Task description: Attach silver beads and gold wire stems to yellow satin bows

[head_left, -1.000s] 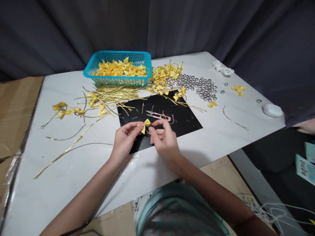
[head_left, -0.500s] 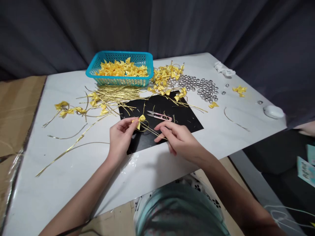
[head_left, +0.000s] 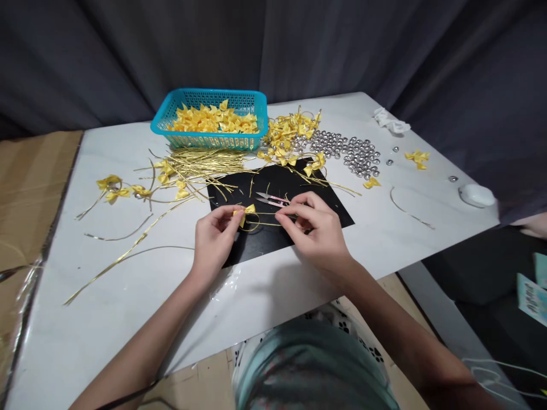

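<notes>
Dark curtains (head_left: 128,51) hang beyond the desk (head_left: 384,233); the left hand (head_left: 216,236) pinches a yellow bow (head_left: 250,210), the right hand (head_left: 316,226) pinches gold cord (head_left: 265,214) between them, snips (head_left: 277,200) just beyond.

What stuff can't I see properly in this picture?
All in the head view:
Yellow bow: its left side is covered by the left hand.
Gold cord: where it ends is hidden by the right hand.
Thread snips: the handle end is behind the right hand.
Printed card: cut off by the picture's right edge.
</notes>
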{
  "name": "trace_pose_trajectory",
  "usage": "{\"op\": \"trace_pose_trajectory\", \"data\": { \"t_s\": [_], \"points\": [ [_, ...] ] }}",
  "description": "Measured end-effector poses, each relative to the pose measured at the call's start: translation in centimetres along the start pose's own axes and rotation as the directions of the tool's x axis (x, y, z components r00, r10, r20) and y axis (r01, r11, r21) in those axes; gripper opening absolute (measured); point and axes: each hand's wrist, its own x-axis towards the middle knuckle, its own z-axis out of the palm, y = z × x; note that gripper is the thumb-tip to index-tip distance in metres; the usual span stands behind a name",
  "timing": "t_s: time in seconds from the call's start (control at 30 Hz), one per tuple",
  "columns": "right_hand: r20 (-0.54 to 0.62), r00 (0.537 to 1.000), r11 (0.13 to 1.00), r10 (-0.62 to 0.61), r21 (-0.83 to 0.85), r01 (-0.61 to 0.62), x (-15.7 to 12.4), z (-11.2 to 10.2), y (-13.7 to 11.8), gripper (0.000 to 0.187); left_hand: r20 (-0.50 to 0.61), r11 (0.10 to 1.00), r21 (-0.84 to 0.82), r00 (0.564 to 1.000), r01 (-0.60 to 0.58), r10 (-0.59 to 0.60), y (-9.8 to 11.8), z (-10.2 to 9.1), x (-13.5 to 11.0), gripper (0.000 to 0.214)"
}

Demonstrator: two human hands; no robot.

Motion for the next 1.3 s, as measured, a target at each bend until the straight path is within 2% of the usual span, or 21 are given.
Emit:
{"op": "trace_pose_trajectory", "data": {
  "t_s": [0.1,0.23,0.4,0.5,0.6,0.7,0.8,0.93,1.03,1.2,1.3],
  "points": [
    [0.080,0.979,0.981,-0.185,-0.050,0.189,0.5,-0.5,-0.3,0.017,0.049,0.997,0.060,0.997,-0.058,0.055,-0.2,0.1,-0.1,0.018],
    [0.270,0.892,0.917,-0.361,-0.071,0.393,2.0,-0.9,-1.0,0.021,0.134,0.973,0.162,0.980,-0.166,0.145,-0.5,0.1,-0.2,0.017],
    [0.365,0.820,0.866,-0.441,-0.067,0.496,4.5,-0.3,-1.2,0.022,0.311,0.927,0.237,0.927,-0.290,0.211,-0.5,0.1,-0.4,0.017],
    [0.360,0.813,0.860,-0.458,-0.052,0.508,5.8,0.6,-0.5,0.021,0.351,0.926,0.233,0.914,-0.297,0.205,-0.4,0.2,-0.5,0.017],
    [0.314,0.858,0.887,-0.407,-0.091,0.454,6.7,1.2,0.7,0.017,0.337,0.947,0.209,0.927,-0.243,0.164,-0.5,0.3,-0.6,0.017],
    [0.261,0.906,0.920,-0.333,-0.122,0.373,6.7,1.1,1.9,0.016,0.276,0.980,0.153,0.958,-0.129,0.084,-0.4,0.4,-0.5,0.017],
    [0.201,0.938,0.947,-0.281,-0.101,0.305,5.9,0.5,2.4,0.018,0.195,0.997,0.071,0.981,-0.011,-0.003,-0.3,0.5,-0.1,0.017],
    [0.153,0.961,0.968,-0.228,-0.072,0.241,3.9,-0.1,2.0,0.020,0.138,0.992,-0.059,0.985,0.108,-0.099,-0.3,0.4,0.3,0.019],
    [0.171,0.954,0.962,-0.245,-0.084,0.261,2.4,-0.1,1.6,0.022,0.134,0.973,-0.148,0.978,0.178,-0.159,-0.4,0.4,0.5,0.024],
    [0.268,0.895,0.922,-0.357,-0.052,0.383,1.1,0.6,1.7,0.027,0.135,0.917,-0.298,0.963,0.264,-0.233,-0.7,0.2,0.6,0.024],
    [0.322,0.865,0.895,-0.385,-0.100,0.435,0.9,0.7,1.6,0.028,0.135,0.899,-0.325,0.955,0.294,-0.264,-0.5,0.3,0.6,0.026]
  ]
}}
